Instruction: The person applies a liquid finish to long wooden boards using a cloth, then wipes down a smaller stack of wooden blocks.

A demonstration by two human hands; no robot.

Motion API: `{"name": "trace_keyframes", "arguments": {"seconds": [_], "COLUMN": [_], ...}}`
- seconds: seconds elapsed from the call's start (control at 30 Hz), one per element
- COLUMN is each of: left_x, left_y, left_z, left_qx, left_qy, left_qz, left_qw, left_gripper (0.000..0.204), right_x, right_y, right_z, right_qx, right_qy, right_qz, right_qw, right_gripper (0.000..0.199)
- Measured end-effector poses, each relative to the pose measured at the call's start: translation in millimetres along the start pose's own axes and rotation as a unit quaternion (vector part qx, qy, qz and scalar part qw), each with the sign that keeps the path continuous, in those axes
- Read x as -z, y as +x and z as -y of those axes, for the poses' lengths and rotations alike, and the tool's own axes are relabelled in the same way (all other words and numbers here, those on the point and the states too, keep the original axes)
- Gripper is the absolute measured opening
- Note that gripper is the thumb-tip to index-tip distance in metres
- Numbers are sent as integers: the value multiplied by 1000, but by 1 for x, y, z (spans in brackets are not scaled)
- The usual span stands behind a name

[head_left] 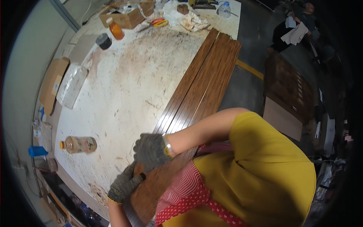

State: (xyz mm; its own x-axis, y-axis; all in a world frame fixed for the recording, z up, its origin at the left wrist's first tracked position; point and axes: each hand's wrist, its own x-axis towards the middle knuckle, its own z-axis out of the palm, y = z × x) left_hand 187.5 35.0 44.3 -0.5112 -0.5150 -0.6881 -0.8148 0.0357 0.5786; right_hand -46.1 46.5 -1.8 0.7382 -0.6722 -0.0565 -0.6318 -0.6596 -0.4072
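Long brown wooden planks (206, 81) lie side by side, running from the far right of the table toward my body. My left hand (125, 184), in a dark grey knit glove, is closed at their near left edge, its thumb lying over the wood. Between that thumb and the fingers shows a bit of lighter brown, too small to name. Just beyond it my right hand (152, 151), gloved alike, is closed with its back turned up and its fingers curled down. Whatever its fingers hold is hidden beneath the glove.
The white worktable (128, 83) is stained. On it are a plastic bottle (80, 145), a clear container (72, 85), a dark jar (103, 41), an orange bottle (115, 29), scissors (159, 22) and a wooden box (126, 16). Another person (302, 22) is at the far right.
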Motion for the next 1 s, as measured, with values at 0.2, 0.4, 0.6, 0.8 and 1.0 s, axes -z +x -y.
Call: {"name": "trace_keyframes", "arguments": {"seconds": [0.2,0.4,0.6,0.8,1.0], "left_x": [-12,-6,-97,-136,-149], "left_y": [-12,-144,-321,-333,-337], "left_z": [28,201,334,401,435], "left_qx": [-81,-2,518,530,459], "left_qy": [-69,52,-12,-72,-139], "left_qz": [-33,-562,-586,-535,-597], "left_qw": [994,826,623,654,643], "left_gripper": [75,44,49,56,62], "right_x": [-13,-9,-4,-5,-9], "right_y": [-48,-48,-41,-42,-43], "right_z": [-22,-12,-7,-6,-6], "right_qx": [12,27,8,-34,-34], "right_qy": [36,-18,-41,-54,-57], "right_qz": [18,-119,-85,-63,-78], "right_qw": [999,992,996,996,995], "right_gripper": [69,64,63,54,48]}}
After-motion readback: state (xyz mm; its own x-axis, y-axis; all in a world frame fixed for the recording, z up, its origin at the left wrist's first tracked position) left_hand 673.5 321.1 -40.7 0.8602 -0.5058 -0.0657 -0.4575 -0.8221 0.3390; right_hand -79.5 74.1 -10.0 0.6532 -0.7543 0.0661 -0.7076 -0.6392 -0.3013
